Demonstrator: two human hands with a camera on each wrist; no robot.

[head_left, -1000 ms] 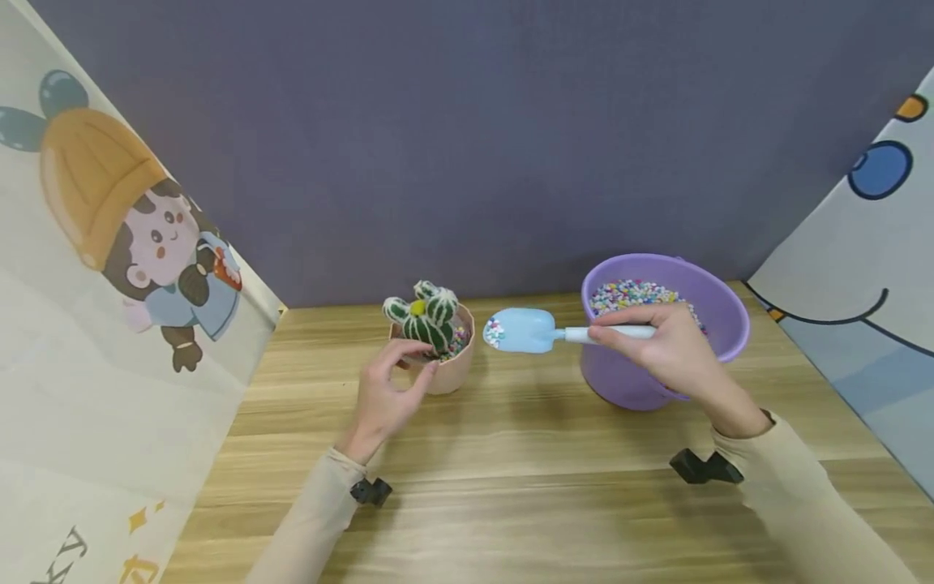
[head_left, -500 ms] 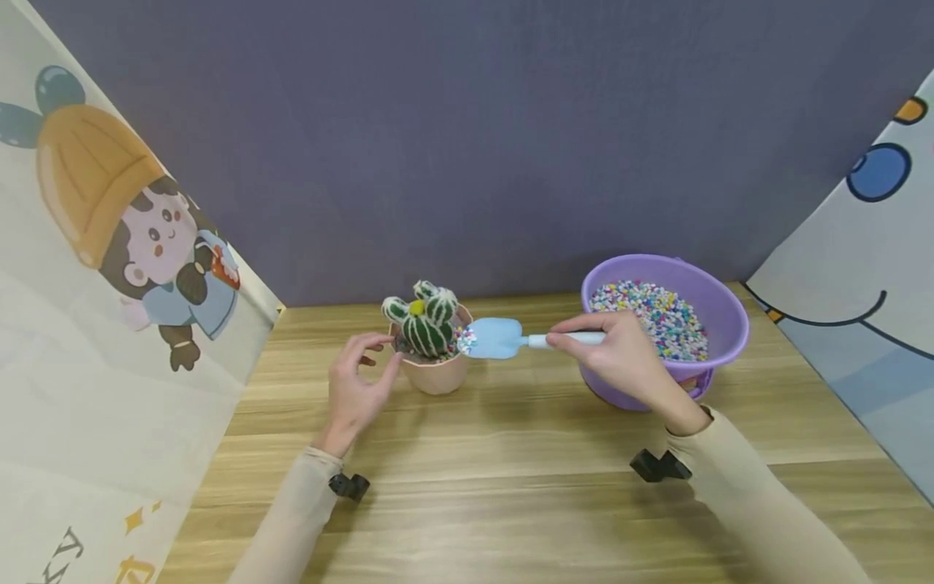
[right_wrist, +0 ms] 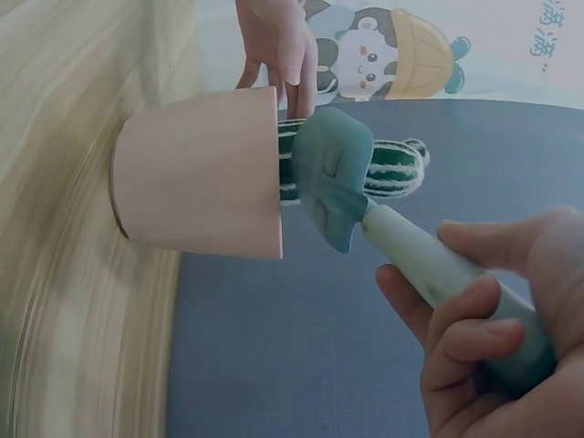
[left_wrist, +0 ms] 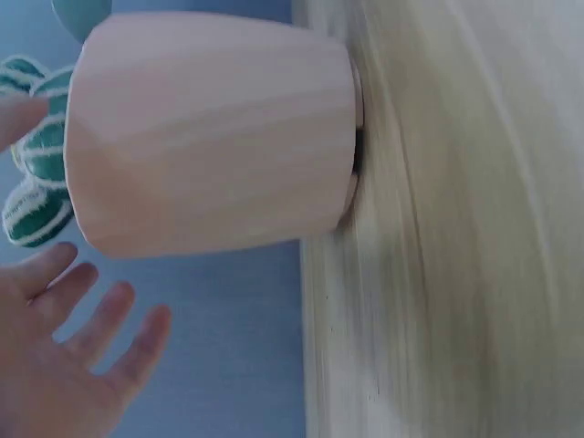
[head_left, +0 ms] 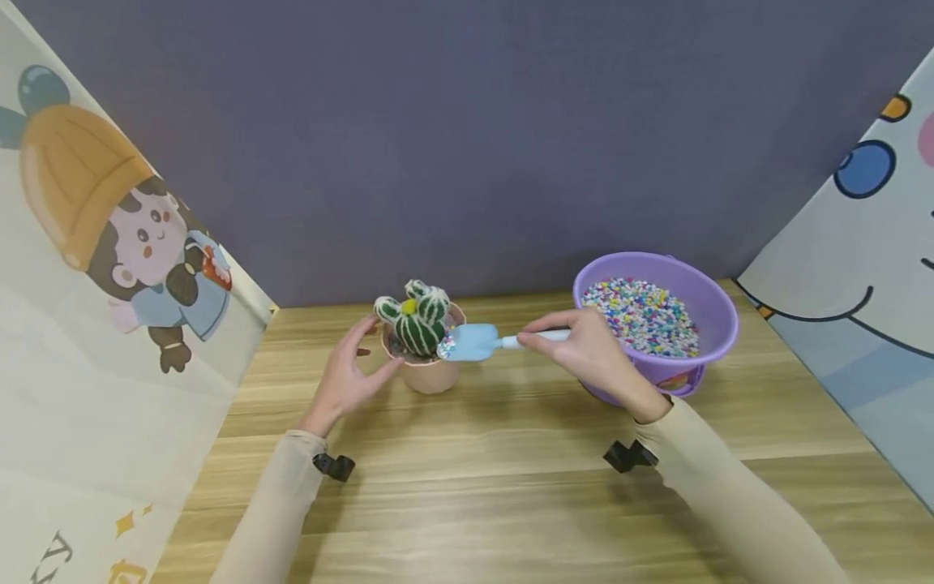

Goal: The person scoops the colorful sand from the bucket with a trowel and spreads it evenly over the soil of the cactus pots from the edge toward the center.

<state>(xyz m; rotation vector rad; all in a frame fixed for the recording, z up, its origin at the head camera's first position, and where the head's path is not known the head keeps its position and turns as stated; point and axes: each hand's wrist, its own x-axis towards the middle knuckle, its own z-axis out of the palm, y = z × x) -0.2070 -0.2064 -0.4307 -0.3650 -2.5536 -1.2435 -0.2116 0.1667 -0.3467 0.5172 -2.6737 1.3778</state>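
Observation:
My right hand (head_left: 587, 349) grips the white handle of a small light-blue trowel (head_left: 473, 342). A few colored beads lie at the tip of its blade, which hangs over the right side of the pink pot (head_left: 430, 377). In the pot stands a green and white-striped cactus (head_left: 419, 334) with a yellow spot. My left hand (head_left: 344, 380) is at the pot's left side, thumb and fingers spread apart around the rim; the left wrist view shows the fingers (left_wrist: 105, 324) extended. Contact with the rim is hard to tell. In the right wrist view the blade (right_wrist: 333, 164) hides part of the cactus.
A purple bucket (head_left: 718, 324) holding many colored beads (head_left: 642, 312) stands to the right, behind my right hand. The wooden table (head_left: 467, 495) meets a grey-blue back wall (head_left: 467, 146). Printed panels close off both sides.
The trowel has moved left from beside the bucket to over the pot. My left hand has drawn back leftward from above the pot to its left side.

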